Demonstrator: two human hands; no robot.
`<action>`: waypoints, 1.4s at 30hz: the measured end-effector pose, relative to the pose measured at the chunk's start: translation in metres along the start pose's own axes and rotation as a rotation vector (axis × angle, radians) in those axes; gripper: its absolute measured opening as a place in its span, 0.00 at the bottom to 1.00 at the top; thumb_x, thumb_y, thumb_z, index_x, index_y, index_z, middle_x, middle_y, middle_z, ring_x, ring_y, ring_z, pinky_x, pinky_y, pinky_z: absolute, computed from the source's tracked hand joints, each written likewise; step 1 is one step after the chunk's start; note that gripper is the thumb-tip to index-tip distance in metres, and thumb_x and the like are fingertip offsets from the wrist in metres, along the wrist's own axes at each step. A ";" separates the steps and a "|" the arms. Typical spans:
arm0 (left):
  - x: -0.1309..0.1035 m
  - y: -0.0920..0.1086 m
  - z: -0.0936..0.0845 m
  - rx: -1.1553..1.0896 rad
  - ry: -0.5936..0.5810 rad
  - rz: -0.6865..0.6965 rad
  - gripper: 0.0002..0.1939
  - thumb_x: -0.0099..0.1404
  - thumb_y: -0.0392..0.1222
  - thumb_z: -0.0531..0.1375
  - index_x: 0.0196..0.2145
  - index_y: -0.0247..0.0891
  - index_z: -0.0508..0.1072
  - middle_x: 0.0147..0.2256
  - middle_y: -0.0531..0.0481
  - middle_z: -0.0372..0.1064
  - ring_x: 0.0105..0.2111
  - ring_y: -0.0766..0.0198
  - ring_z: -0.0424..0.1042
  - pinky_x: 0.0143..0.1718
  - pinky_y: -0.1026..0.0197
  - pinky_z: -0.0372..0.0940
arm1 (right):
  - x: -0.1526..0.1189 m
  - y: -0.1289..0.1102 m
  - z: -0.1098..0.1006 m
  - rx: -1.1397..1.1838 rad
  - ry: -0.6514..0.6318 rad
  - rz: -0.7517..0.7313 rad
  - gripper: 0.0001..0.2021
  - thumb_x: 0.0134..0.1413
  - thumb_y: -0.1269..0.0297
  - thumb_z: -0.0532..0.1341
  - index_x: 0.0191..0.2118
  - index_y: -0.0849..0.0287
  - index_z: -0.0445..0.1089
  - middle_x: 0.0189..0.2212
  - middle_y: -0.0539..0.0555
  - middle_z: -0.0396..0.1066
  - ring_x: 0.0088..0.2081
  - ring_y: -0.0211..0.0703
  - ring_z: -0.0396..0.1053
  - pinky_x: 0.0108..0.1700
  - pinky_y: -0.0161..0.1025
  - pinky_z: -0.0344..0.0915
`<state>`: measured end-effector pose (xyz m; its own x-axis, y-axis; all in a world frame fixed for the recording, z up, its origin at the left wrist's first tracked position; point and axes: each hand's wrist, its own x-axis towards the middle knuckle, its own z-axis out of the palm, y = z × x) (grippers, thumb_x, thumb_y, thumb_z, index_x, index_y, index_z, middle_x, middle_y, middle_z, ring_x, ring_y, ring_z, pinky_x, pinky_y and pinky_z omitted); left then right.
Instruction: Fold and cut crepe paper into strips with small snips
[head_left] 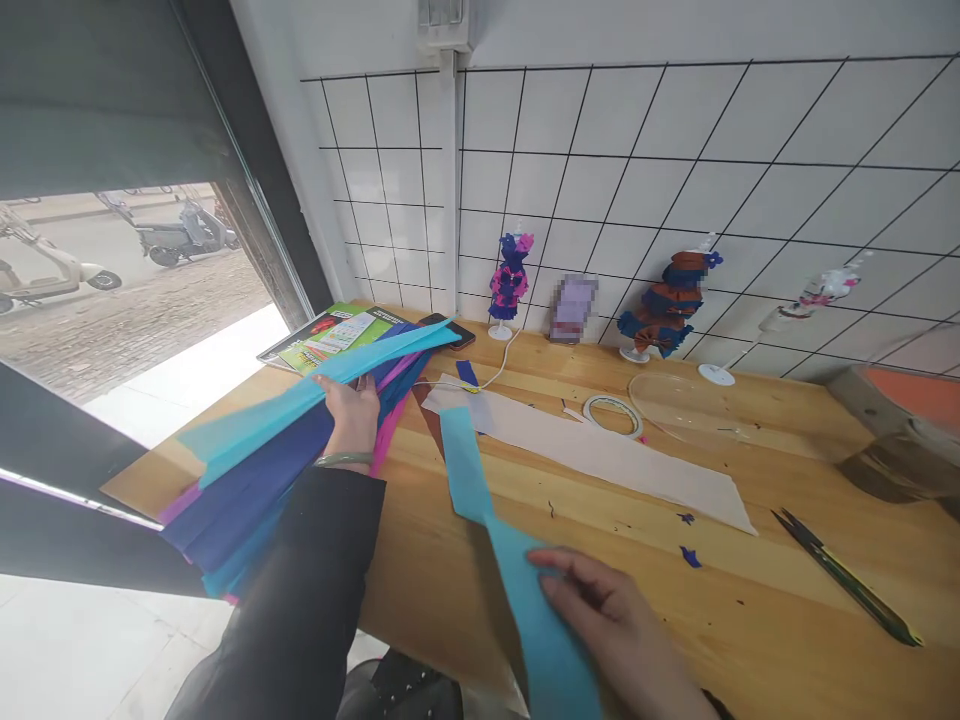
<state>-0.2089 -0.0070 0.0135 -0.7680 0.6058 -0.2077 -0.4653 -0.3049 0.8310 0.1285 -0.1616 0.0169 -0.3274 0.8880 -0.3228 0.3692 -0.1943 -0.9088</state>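
My left hand (351, 415) is at the left of the table, its fingers closed on a folded light-blue crepe paper strip (281, 405). Beneath that strip lies a fanned pile of dark-blue, blue and pink paper strips (259, 490), hanging past the table's left edge. In my right hand (600, 610), low in the middle, the edge of a separate light-blue strip (517, 565) is pinched between thumb and fingers. This second strip bends partway along, and its far end reaches a pale paper strip (600, 450) on the table.
Scissors (844, 575) lie at the right. A tape roll (613, 416) and a clear plastic disc (679, 408) sit behind the pale strip. Stands with paper bows (510, 285) line the wall. A phone (450, 333) and leaflets (330, 338) are at the back left; blue scraps (690, 556) dot the wood.
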 end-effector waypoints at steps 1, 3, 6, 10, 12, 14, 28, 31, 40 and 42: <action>-0.004 -0.003 0.000 -0.034 0.003 -0.033 0.27 0.67 0.56 0.35 0.55 0.40 0.54 0.53 0.43 0.58 0.52 0.69 0.62 0.43 0.67 0.65 | 0.000 -0.002 -0.008 0.041 0.019 0.031 0.23 0.46 0.45 0.57 0.42 0.57 0.72 0.35 0.54 0.72 0.31 0.41 0.66 0.32 0.36 0.64; -0.014 -0.007 0.002 -0.062 -0.031 -0.109 0.29 0.66 0.57 0.41 0.55 0.35 0.54 0.52 0.37 0.58 0.51 0.62 0.64 0.44 0.62 0.66 | 0.000 -0.007 -0.021 0.101 0.044 0.049 0.24 0.44 0.44 0.58 0.43 0.55 0.71 0.35 0.53 0.72 0.32 0.41 0.66 0.33 0.35 0.65; -0.045 -0.014 0.008 -0.044 -0.195 -0.235 0.24 0.64 0.50 0.50 0.50 0.28 0.60 0.47 0.32 0.63 0.46 0.57 0.68 0.44 0.58 0.66 | 0.000 -0.012 -0.036 0.095 0.042 0.026 0.23 0.44 0.45 0.59 0.44 0.54 0.71 0.33 0.52 0.72 0.30 0.40 0.66 0.31 0.34 0.65; -0.111 -0.025 0.021 0.376 -0.858 0.065 0.18 0.64 0.50 0.51 0.45 0.36 0.68 0.42 0.42 0.69 0.45 0.59 0.68 0.48 0.56 0.61 | 0.004 -0.014 -0.051 -0.019 -0.020 0.000 0.22 0.46 0.46 0.58 0.44 0.54 0.71 0.29 0.50 0.71 0.25 0.36 0.63 0.25 0.32 0.63; -0.142 -0.032 0.026 0.704 -1.295 0.238 0.18 0.65 0.51 0.50 0.41 0.38 0.71 0.42 0.45 0.70 0.48 0.59 0.65 0.50 0.58 0.57 | 0.007 -0.014 -0.059 -0.055 -0.071 -0.026 0.22 0.48 0.47 0.57 0.45 0.54 0.70 0.30 0.50 0.70 0.26 0.35 0.63 0.26 0.32 0.62; -0.161 -0.042 0.029 0.960 -1.568 0.398 0.19 0.66 0.52 0.48 0.36 0.37 0.72 0.37 0.47 0.71 0.42 0.61 0.67 0.46 0.60 0.57 | 0.010 -0.014 -0.067 -0.068 -0.116 -0.038 0.22 0.49 0.48 0.57 0.47 0.54 0.69 0.29 0.50 0.70 0.26 0.35 0.62 0.27 0.32 0.62; -0.201 -0.065 0.051 0.942 -1.906 0.412 0.20 0.67 0.52 0.47 0.49 0.39 0.66 0.46 0.46 0.67 0.45 0.62 0.64 0.45 0.62 0.57 | 0.004 -0.006 -0.104 -0.030 -0.104 -0.088 0.21 0.45 0.53 0.62 0.46 0.56 0.70 0.37 0.52 0.72 0.33 0.37 0.67 0.37 0.38 0.66; -0.205 -0.071 0.056 0.985 -1.948 0.276 0.21 0.63 0.57 0.50 0.34 0.36 0.72 0.29 0.52 0.68 0.29 0.67 0.65 0.30 0.66 0.57 | -0.002 -0.009 -0.114 -0.025 -0.088 -0.056 0.22 0.44 0.52 0.63 0.46 0.56 0.70 0.34 0.51 0.72 0.32 0.38 0.67 0.34 0.37 0.67; -0.163 -0.039 0.054 1.126 -1.624 0.144 0.20 0.53 0.57 0.60 0.24 0.34 0.70 0.22 0.56 0.61 0.24 0.71 0.59 0.24 0.68 0.53 | -0.012 0.021 -0.153 0.093 0.035 0.054 0.20 0.37 0.56 0.67 0.41 0.55 0.74 0.31 0.53 0.73 0.28 0.40 0.67 0.29 0.38 0.67; -0.155 -0.024 0.050 1.183 -1.595 0.143 0.19 0.52 0.56 0.61 0.27 0.35 0.72 0.22 0.56 0.62 0.23 0.71 0.59 0.23 0.68 0.52 | -0.014 0.026 -0.160 0.096 0.083 0.067 0.20 0.36 0.57 0.67 0.40 0.54 0.74 0.31 0.54 0.73 0.28 0.40 0.67 0.29 0.38 0.66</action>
<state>-0.0570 -0.0565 0.0517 0.5614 0.8199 -0.1124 0.5372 -0.2577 0.8031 0.2818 -0.1123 0.0406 -0.2299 0.9024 -0.3645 0.3021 -0.2898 -0.9081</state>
